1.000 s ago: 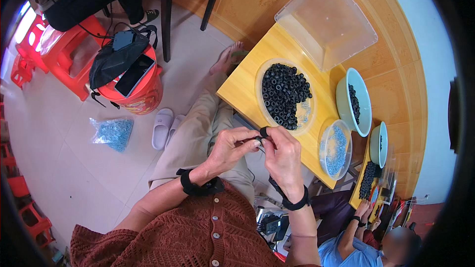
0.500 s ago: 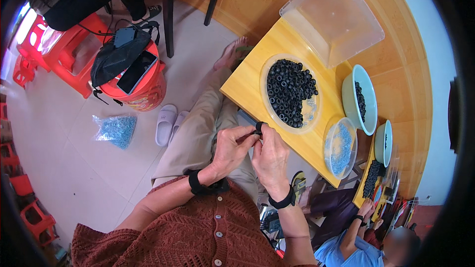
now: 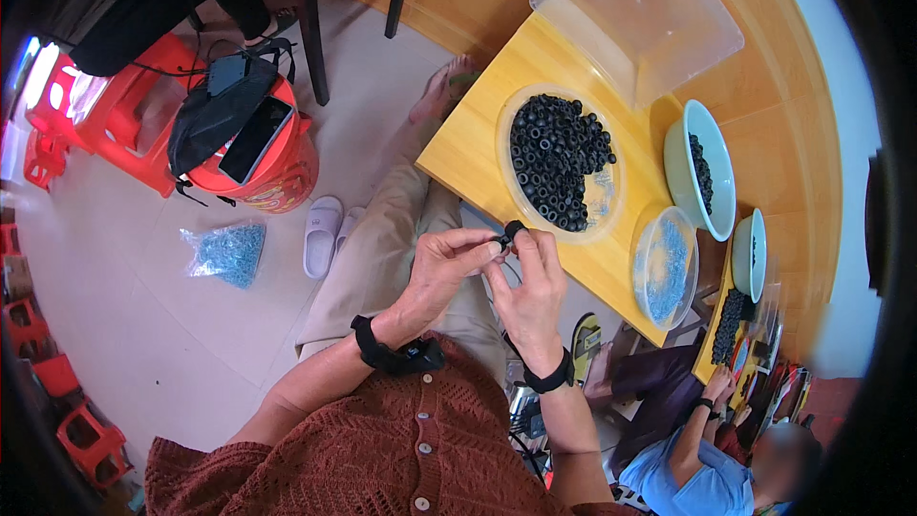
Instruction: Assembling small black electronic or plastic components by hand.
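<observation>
My left hand (image 3: 441, 269) pinches a small black ring (image 3: 501, 242) between thumb and fingertips, above my lap. Close against it on the right is my right hand (image 3: 531, 298), its fingers bent, with a black cover (image 3: 516, 228) on one fingertip. Whatever the right fingers may hold is too small to make out. Just beyond my hands, a round clear plate (image 3: 504, 150) on the yellow table carries a heap of black rings (image 3: 554, 158) and a few small bluish pieces (image 3: 600, 193). A clear round tub (image 3: 690, 277) of small blue pieces (image 3: 667, 272) stands at the near right corner.
Two pale green bowls (image 3: 723, 193) (image 3: 757, 263) stand to the right. A clear plastic bin (image 3: 650, 24) stands at the table's back. On the left are a red bucket (image 3: 287, 167) bearing a phone (image 3: 256, 139), a bag of blue pieces (image 3: 229, 253) and slippers (image 3: 322, 234). Another person (image 3: 693, 468) works lower right.
The fingertips have parted slightly, so the black ring in my left hand shows more. My right hand has shifted a little right and down. The view has tilted slightly.
</observation>
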